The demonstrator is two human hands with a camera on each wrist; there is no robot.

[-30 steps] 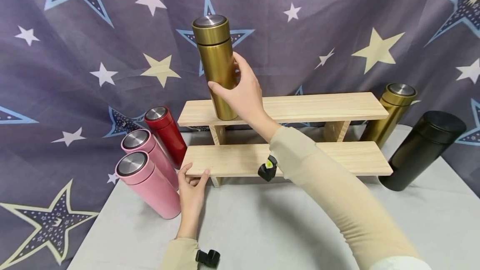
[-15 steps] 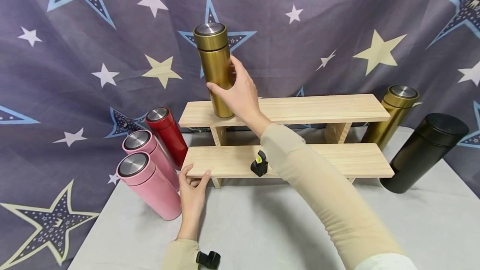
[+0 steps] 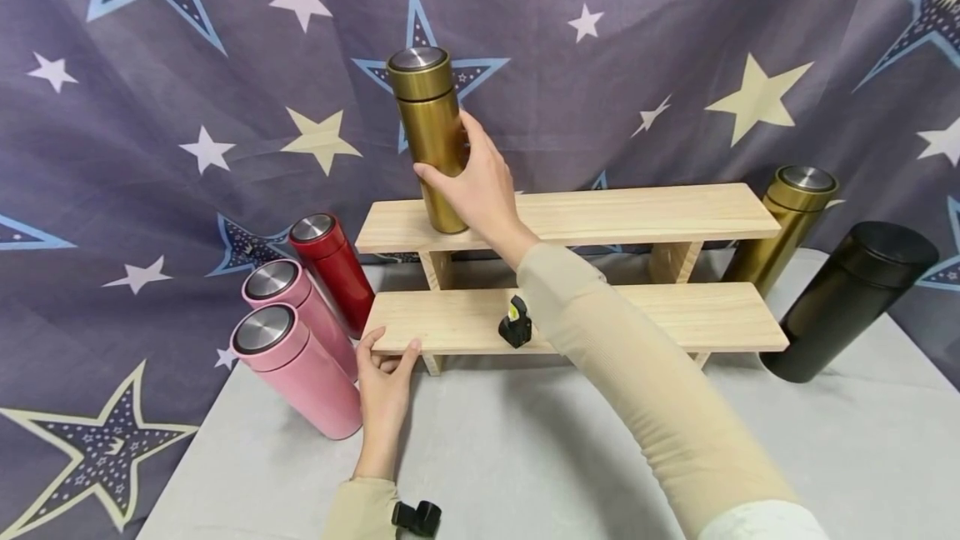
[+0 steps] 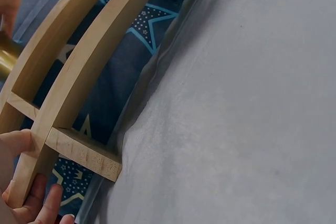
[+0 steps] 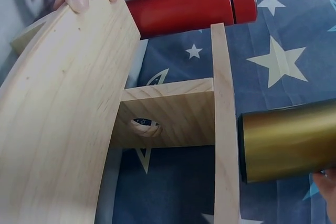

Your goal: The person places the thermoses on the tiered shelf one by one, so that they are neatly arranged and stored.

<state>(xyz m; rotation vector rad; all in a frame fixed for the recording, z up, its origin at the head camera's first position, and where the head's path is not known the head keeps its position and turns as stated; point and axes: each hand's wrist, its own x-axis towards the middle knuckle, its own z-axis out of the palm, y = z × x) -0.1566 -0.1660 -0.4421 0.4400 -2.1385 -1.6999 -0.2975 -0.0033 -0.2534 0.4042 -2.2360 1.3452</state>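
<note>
My right hand [image 3: 480,182] grips a gold thermos bottle [image 3: 429,127] with a steel-topped lid, thumb and fingers around its lower half. The bottle stands upright at the left end of the wooden rack's upper shelf [image 3: 615,215]; in the right wrist view its base is right at the shelf surface. Down at the lower shelf [image 3: 450,319], my left hand [image 3: 384,390] pinches the left front corner. The left wrist view shows the thumb on top of that board [image 4: 79,72] and fingers beneath it.
Left of the rack stand two pink thermos bottles [image 3: 307,382] and a red one [image 3: 333,273]. At its right end are another gold bottle [image 3: 780,232] and a black one [image 3: 847,307]. A star-patterned curtain [image 3: 600,107] hangs close behind the grey-white tablecloth [image 3: 480,457].
The gold bottle in my right hand has moved back a little over the upper shelf, its top now lower in view. My right forearm has shifted left. The left hand keeps its place.
</note>
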